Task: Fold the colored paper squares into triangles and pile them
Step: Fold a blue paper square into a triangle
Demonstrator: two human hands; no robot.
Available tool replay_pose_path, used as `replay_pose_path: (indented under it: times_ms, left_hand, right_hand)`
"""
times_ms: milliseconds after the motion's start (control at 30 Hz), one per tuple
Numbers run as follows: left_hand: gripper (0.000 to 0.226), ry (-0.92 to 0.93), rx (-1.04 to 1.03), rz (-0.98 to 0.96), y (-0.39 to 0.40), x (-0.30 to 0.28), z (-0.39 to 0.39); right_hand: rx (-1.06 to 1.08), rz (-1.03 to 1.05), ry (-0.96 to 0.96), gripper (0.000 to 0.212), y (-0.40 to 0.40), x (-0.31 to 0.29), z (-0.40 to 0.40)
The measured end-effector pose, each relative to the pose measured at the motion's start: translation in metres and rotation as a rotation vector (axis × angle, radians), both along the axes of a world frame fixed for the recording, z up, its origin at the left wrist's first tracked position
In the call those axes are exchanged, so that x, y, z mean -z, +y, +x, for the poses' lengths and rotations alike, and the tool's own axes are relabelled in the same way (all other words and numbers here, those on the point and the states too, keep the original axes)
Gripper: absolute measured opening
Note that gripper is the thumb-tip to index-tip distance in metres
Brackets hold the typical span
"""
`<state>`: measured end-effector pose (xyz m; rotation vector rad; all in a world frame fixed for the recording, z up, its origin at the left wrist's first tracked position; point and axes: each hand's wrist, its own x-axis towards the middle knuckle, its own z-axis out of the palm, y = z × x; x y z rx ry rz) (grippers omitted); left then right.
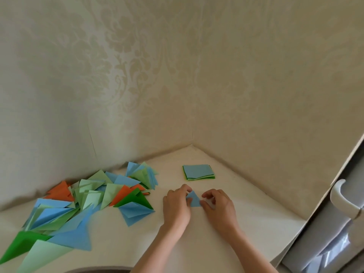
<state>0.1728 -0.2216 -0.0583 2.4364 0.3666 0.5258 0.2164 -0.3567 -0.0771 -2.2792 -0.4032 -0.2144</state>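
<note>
While the left hand (177, 203) and right hand (217, 204) pinch a small blue folded paper triangle (193, 200), a stack of flat paper squares (198, 172) lies just beyond it.

Matt coloured paper triangles (82, 201) lie on a smooth white table (197, 243) beside embossed wallpaper (137, 75).

Just two bare forearms here, left hand (177, 205) and right hand (220, 206), slim fingers, short nails.
</note>
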Motion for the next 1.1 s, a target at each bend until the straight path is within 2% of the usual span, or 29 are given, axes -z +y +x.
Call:
replay_pose_path:
  times_ms: [100,167,367,533,700,933,1100]
  left_hand:
    - [0.017,-0.087,0.038,-0.045,0.015,-0.007,-0.003]
    - [0.015,-0.135,0.043,-0.071,0.033,-0.017,-0.008]
    - [0.014,-0.231,-0.048,-0.102,0.106,-0.042,-0.030]
    - [0.012,-0.209,-0.110,-0.098,0.151,-0.036,-0.050]
    - [0.012,-0.181,-0.151,-0.103,0.167,-0.022,-0.048]
    - [0.013,-0.208,-0.188,-0.115,0.168,-0.017,-0.046]
    - [0.014,-0.300,-0.153,-0.159,0.162,-0.032,-0.062]
  right_hand:
    - [0.007,0.123,-0.081,0.012,0.004,-0.005,0.001]
    - [0.012,0.110,-0.162,0.015,0.012,-0.009,0.008]
    - [-0.055,-0.273,-0.166,0.052,0.048,-0.018,0.042]
    - [-0.050,-0.441,-0.086,0.067,0.066,-0.018,0.061]
    - [-0.012,-0.533,-0.101,0.054,0.071,-0.009,0.063]
    - [-0.031,-0.367,-0.278,0.022,0.067,0.006,0.060]
    - [0.042,-0.256,-0.249,0.027,0.065,-0.004,0.061]
